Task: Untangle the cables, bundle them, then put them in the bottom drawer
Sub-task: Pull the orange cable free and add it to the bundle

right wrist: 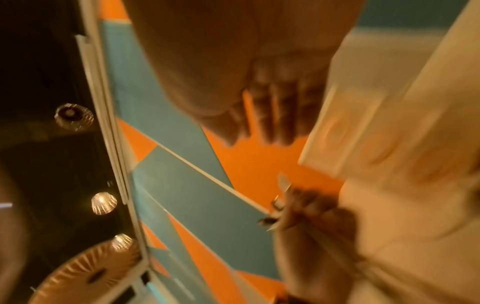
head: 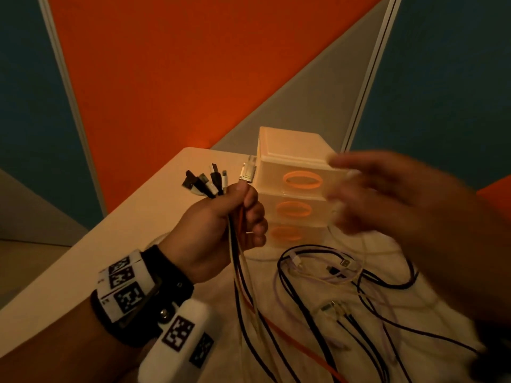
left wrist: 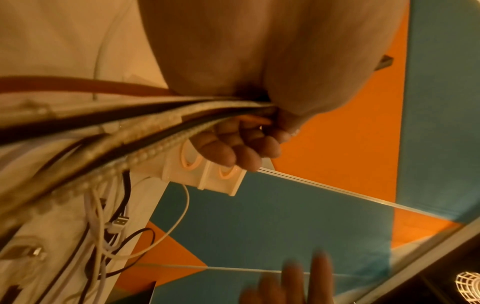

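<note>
My left hand (head: 221,225) grips a bunch of cables (head: 243,294), black, white and orange, with their plug ends (head: 210,179) fanned out above the fist. The cables hang down from the fist to the table. In the left wrist view the fingers (left wrist: 233,148) curl round the cable bunch (left wrist: 130,127). My right hand (head: 387,194) is blurred, held in the air to the right with fingers spread and nothing in it. More loose cables (head: 331,272) lie tangled on the table. A small white unit of three drawers (head: 293,189) with orange oval handles stands behind; all look closed.
The pale table (head: 83,266) has its left edge running diagonally. Orange and blue wall panels (head: 166,78) stand close behind the drawers. A white cable loops off the table's far edge (left wrist: 179,216) in the left wrist view.
</note>
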`<action>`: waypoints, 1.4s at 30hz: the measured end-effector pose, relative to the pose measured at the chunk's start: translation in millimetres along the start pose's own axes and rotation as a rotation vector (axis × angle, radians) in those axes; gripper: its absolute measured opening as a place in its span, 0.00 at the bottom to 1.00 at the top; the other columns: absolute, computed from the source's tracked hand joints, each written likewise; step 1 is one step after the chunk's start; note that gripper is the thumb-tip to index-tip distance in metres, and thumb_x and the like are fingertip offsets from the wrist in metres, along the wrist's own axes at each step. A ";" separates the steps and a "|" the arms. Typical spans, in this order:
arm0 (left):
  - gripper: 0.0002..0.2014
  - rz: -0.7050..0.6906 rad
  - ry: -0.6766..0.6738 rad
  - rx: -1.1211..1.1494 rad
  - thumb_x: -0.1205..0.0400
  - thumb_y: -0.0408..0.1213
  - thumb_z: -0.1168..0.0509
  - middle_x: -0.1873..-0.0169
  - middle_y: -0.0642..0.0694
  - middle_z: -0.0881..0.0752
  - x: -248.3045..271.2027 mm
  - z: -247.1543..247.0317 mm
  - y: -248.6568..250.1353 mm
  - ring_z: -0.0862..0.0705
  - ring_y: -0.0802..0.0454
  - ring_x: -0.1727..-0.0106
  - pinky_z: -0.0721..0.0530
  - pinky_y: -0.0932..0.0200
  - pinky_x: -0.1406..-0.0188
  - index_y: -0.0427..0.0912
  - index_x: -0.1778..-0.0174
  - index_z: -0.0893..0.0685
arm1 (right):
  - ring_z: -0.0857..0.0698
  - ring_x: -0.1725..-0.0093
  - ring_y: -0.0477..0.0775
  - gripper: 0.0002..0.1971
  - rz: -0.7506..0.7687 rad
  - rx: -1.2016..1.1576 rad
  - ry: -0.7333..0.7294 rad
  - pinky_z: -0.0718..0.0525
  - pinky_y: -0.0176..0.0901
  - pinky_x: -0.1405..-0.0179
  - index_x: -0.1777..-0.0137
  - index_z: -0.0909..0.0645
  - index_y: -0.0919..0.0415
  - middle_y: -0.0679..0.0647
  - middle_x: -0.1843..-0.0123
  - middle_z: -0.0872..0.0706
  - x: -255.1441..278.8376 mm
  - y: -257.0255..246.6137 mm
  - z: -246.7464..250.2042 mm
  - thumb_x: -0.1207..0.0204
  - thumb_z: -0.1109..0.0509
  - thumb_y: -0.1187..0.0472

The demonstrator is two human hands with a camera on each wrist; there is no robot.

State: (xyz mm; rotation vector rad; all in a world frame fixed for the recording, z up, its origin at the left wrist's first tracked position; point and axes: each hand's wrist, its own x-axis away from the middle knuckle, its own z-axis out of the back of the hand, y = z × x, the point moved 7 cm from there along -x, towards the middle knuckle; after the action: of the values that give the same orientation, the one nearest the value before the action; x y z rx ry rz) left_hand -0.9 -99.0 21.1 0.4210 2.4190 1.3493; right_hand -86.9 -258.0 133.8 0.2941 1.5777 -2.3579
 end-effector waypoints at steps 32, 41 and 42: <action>0.23 0.145 0.010 -0.174 0.10 0.43 0.44 0.72 0.45 0.46 7.7 -0.7 -1.7 0.41 0.51 0.76 0.34 0.56 0.73 0.38 0.71 0.24 | 0.12 0.73 0.62 0.06 -0.016 0.018 -0.020 0.10 0.61 0.71 0.47 0.16 0.53 0.57 0.54 0.11 -69.6 18.7 -86.2 0.21 0.26 0.60; 0.30 -0.040 0.162 -0.428 0.10 0.51 0.48 0.56 0.41 0.13 4.7 23.2 23.5 0.26 0.41 0.48 0.25 0.41 0.42 0.37 0.65 0.09 | 0.09 0.58 0.51 0.15 -0.456 -0.233 -0.087 0.10 0.52 0.53 0.42 0.26 0.47 0.51 0.50 0.11 -11.7 95.8 -132.3 0.20 0.32 0.40; 0.30 -0.038 0.155 -0.438 0.10 0.51 0.49 0.52 0.41 0.13 5.1 23.4 23.7 0.27 0.41 0.48 0.25 0.39 0.41 0.39 0.64 0.07 | 0.10 0.62 0.51 0.14 -0.466 -0.279 -0.138 0.11 0.50 0.57 0.42 0.25 0.48 0.52 0.52 0.10 -8.2 95.8 -138.0 0.18 0.35 0.40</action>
State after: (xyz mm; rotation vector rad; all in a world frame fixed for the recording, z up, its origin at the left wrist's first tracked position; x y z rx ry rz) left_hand 6.7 -67.2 29.2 0.1585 2.1399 1.8903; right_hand -44.7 -163.7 1.1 -0.3250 2.0473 -2.3564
